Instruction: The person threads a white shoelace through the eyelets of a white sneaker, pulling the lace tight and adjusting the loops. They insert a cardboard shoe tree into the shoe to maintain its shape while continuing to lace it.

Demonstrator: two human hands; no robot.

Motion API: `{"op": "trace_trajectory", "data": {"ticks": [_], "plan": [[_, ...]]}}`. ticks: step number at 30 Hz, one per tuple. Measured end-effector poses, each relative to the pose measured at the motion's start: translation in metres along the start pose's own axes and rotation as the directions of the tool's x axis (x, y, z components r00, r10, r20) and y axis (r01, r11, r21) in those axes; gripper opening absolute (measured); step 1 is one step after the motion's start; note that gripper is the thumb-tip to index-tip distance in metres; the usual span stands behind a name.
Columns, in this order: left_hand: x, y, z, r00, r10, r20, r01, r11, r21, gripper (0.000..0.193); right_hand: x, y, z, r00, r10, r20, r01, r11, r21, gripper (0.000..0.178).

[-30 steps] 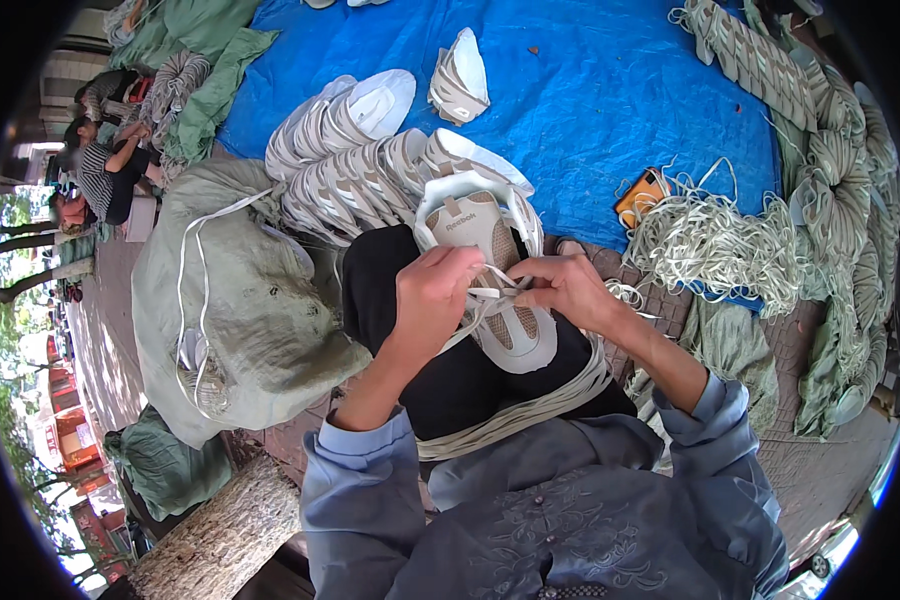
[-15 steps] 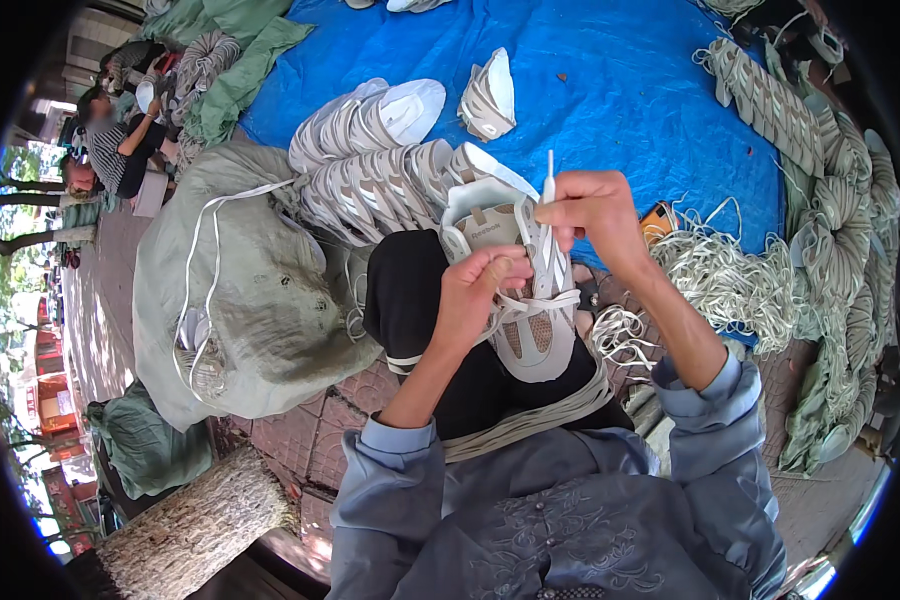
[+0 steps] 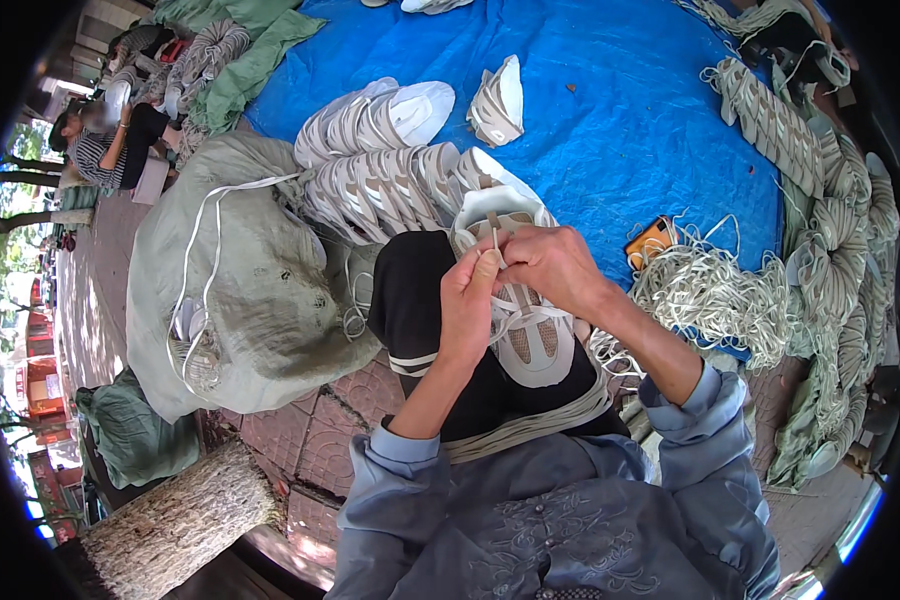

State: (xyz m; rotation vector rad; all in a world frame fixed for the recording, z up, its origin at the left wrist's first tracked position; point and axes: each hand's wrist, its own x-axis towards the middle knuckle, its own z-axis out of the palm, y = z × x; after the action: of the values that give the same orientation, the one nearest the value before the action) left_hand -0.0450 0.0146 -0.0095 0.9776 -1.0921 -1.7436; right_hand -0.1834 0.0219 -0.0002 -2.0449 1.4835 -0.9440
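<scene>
A beige and white shoe upper [image 3: 533, 362] lies over my lap, toe toward me, with a white shoelace [image 3: 508, 318] threaded across it. My left hand [image 3: 468, 300] is closed at the upper's left edge, thumb and fingertips pinching the lace near the tongue. Right against it, my right hand [image 3: 558, 266] is closed too, its fingers meeting the left ones on the same lace. The knuckles hide part of the upper's eyelets. A bundle of pale laces [image 3: 530, 425] stretches over my thighs.
Rows of nested shoe uppers [image 3: 380, 190] and a single upper [image 3: 497, 103] rest on a blue tarp [image 3: 610, 90]. At right lie a tangled lace heap [image 3: 715, 300], an orange phone-like object [image 3: 650, 242] and stacked uppers [image 3: 840, 240]. A grey-green sack [image 3: 245, 290] stands left; another person [image 3: 110, 150] sits beyond.
My right hand has come down and left from the upper's right side, bringing the lace to my left hand. Both hands now meet over the tongue.
</scene>
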Motion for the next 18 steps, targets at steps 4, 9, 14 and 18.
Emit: {"op": "trace_trajectory", "data": {"ticks": [4,9,14,18], "plan": [[-0.001,-0.001,0.003,0.999,0.036,-0.012,-0.036,0.998,0.047,0.029,-0.003,0.0,0.006,1.0,-0.026,-0.012,0.026,0.998,-0.053,0.013],[0.001,0.004,0.012,0.98,0.192,-0.06,-0.154,0.909,0.386,0.024,-0.005,0.002,0.013,0.996,0.011,-0.09,-0.016,0.999,-0.049,0.011],[0.0,0.007,0.018,0.965,0.241,-0.103,-0.178,0.892,0.416,0.022,-0.005,0.005,0.015,0.991,0.042,-0.123,-0.034,0.998,0.061,0.011],[-0.001,0.005,0.017,0.97,0.229,-0.085,-0.159,0.855,0.494,0.019,-0.007,0.004,0.017,0.983,0.062,-0.172,-0.051,0.996,0.068,0.011]]}}
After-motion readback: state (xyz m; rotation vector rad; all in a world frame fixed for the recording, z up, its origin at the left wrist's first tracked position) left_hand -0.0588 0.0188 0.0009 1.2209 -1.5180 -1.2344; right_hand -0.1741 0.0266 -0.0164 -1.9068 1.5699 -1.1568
